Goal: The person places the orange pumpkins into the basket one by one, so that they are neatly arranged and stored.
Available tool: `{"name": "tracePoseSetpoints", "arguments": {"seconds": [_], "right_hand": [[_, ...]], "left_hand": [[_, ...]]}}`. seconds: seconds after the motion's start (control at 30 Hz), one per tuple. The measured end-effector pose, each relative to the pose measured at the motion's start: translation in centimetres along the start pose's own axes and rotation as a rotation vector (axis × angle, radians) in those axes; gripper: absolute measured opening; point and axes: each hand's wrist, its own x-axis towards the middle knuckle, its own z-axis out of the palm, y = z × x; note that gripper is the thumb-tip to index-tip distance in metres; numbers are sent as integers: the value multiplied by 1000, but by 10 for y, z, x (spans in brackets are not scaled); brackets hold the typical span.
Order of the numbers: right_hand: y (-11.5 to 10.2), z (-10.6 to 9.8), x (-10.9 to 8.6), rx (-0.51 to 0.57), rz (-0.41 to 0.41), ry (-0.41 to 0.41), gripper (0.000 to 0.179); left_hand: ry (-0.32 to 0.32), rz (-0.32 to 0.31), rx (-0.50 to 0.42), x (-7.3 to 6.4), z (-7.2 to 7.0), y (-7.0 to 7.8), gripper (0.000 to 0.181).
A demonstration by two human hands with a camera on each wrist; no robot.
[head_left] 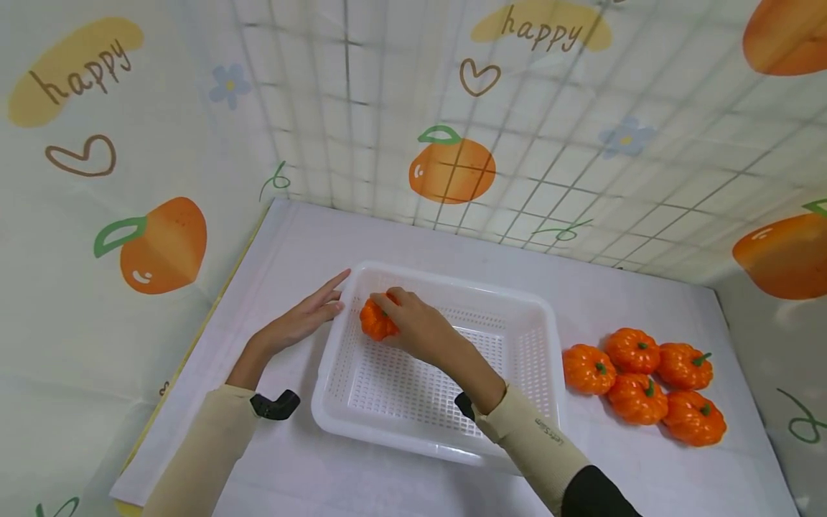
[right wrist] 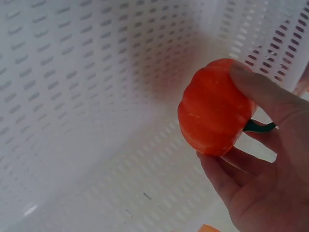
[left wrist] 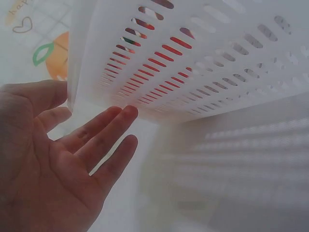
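pumpkin [head_left: 377,321] near basket's [head_left: 400,441] far left corner
right hand [head_left: 418,327] grips its sides, apparently to clear the stem [right wrist: 260,126]; left hand [head_left: 300,321], fingers extended, is at the left rim [head_left: 331,352], perhaps for steadying.

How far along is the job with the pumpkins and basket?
Done: the basket is set out, though nothing released clearly shows inside. In hand: the right hand grips one pumpkin inside; the left hand is at the basket's side. Remaining, probably: five pumpkins beside the basket.

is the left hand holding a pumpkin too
No, only the right hand grips an orange pumpkin; the left hand is at the rim of the white basket, holding no pumpkin.
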Motion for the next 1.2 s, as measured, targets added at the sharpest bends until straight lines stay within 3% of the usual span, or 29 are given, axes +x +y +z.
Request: {"name": "tracePoseSetpoints", "arguments": {"seconds": [0.33, 0.67, 0.97, 1.2], "right_hand": [[7, 15, 6, -28, -40, -20, 65], [9, 11, 6, -5, -44, -46, 72], [12, -4, 7, 12, -7, -64, 77], [19, -38, -5, 114, 54, -41, 76]], "left_hand": [[-8, 12, -1, 0, -2, 0, 62], [-15, 9, -21, 0, -2, 1, 63], [-8, 2, -13, 0, -2, 3, 63], [-4, -8, -17, -1, -1, 3, 62]]}}
